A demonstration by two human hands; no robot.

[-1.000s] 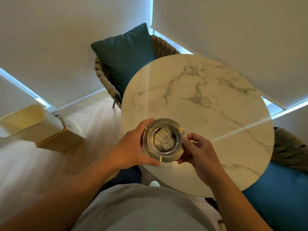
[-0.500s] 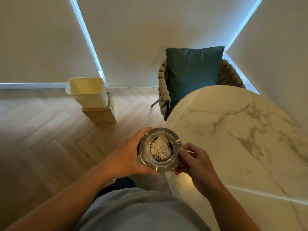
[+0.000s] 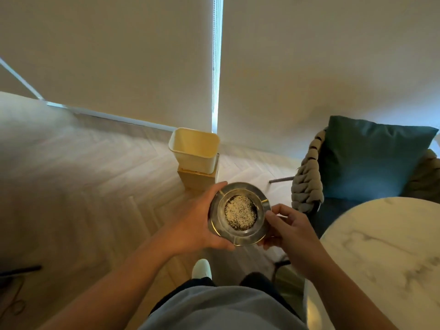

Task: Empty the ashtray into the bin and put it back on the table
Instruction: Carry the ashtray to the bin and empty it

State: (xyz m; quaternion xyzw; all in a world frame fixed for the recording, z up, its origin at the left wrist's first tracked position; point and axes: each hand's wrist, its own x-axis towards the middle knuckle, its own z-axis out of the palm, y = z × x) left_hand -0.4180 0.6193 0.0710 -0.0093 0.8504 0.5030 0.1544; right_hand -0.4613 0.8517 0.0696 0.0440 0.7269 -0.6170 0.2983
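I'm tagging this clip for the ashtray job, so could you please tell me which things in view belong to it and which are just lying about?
Part of the job:
- ashtray, still full, held level
- left hand and right hand, both gripping its rim
- bin, open, on the floor ahead
- table, where it returns

Just lying about:
- woven chair
- teal cushion

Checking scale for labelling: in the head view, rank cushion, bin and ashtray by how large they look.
1. Cushion, largest.
2. Bin and ashtray look about alike; the ashtray sits much nearer the camera, in both hands, so I won't rank them.
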